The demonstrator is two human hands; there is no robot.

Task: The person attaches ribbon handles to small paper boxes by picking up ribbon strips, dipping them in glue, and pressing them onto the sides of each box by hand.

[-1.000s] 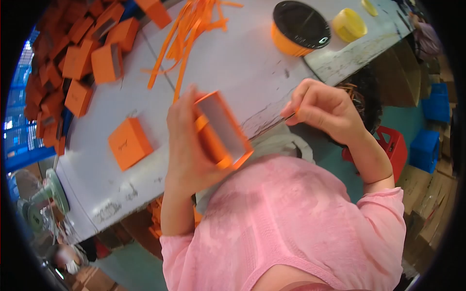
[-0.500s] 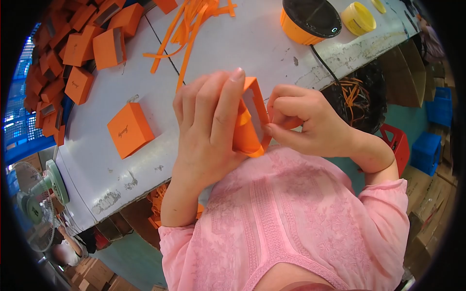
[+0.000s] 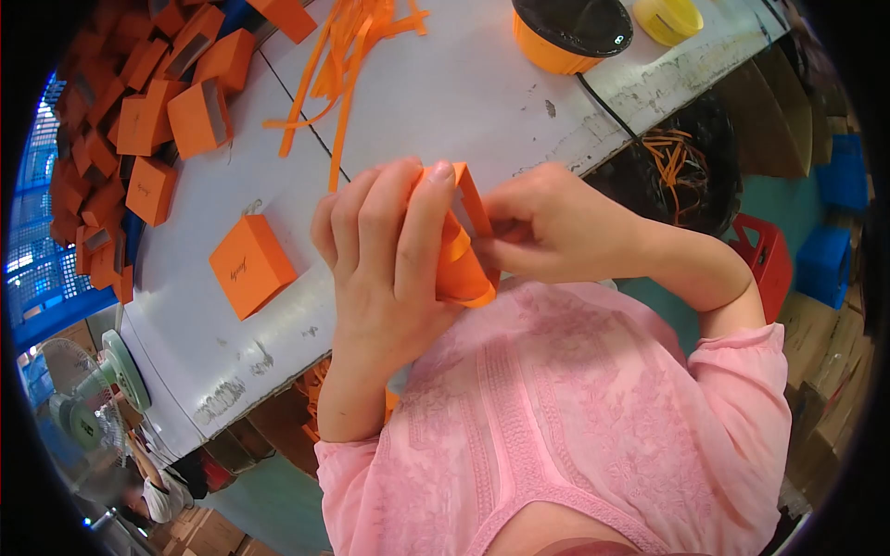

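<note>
My left hand is wrapped round an orange open box, held above the table's front edge near my chest. An orange ribbon curves along the box beside my fingers. Against the box's right side is my right hand, its fingers bent and pressed together at the wall; their tips are hidden, so what they pinch cannot be made out. A closed orange box with dark lettering lies on the table to the left. Loose orange ribbons lie beyond my hands.
Many orange boxes are heaped at the left by a blue crate. A black-and-orange round device and yellow tub stand at the back right. A fan and another person are at lower left.
My right hand has come in from the right to the box and moved further against its side. My left hand has turned the box, its opening now facing more to the right.
</note>
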